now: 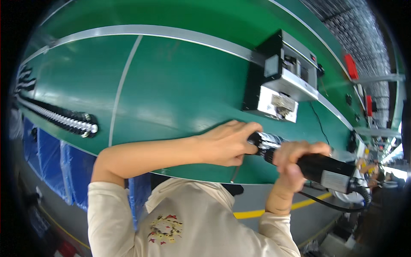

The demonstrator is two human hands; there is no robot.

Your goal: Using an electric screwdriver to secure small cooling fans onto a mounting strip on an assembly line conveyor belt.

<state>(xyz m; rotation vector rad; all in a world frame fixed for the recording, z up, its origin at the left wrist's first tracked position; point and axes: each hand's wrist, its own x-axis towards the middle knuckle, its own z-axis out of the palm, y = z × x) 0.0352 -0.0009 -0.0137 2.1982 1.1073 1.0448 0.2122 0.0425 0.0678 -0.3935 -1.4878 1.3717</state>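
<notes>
My right hand (295,159) is wrapped round a black electric screwdriver (325,168), which lies nearly level with a cable at its rear end. The tool's front points left toward my left hand (229,143), whose fingers are closed round a small black part (255,140) with shiny, light patches beside it. Exactly where that part meets the screwdriver's nose is blurred. Both hands are over the front edge of the green bench (180,90). A thin rod (234,174) lies below my left hand.
A black and silver screw feeder (278,81) stands beyond my hands, to the right. On the left lies a long row of black and white parts (64,118). Blue plastic-covered stacks (51,160) stand below the bench's left edge. The screwdriver's cable (338,207) loops at the right.
</notes>
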